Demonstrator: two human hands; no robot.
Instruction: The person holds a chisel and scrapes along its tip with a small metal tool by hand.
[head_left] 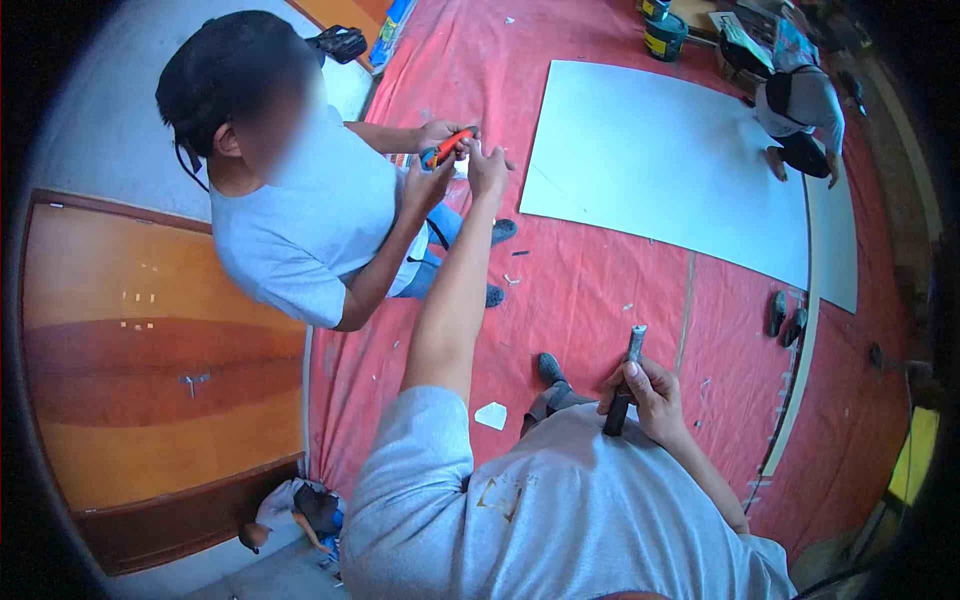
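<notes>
My left hand [488, 172] is stretched far forward, its fingers partly spread, right beside an orange-and-blue hand tool [450, 146]. A co-worker [300, 210] in a grey shirt and dark cap holds that tool in both hands. Whether my fingertips touch it I cannot tell. Close to my body, my right hand [648, 398] is closed around a dark-handled tool [620, 400] with a grey metal end, held upright in front of my shirt. Its exact kind does not show.
Red sheeting [590, 290] covers the floor, with scraps and a white piece [490, 415] on it. A large white board [660, 160] lies ahead, another person [800, 110] crouching at it. Shoes [786, 316], buckets [664, 38], wooden doors [165, 350] and a person [300, 510] lower left surround me.
</notes>
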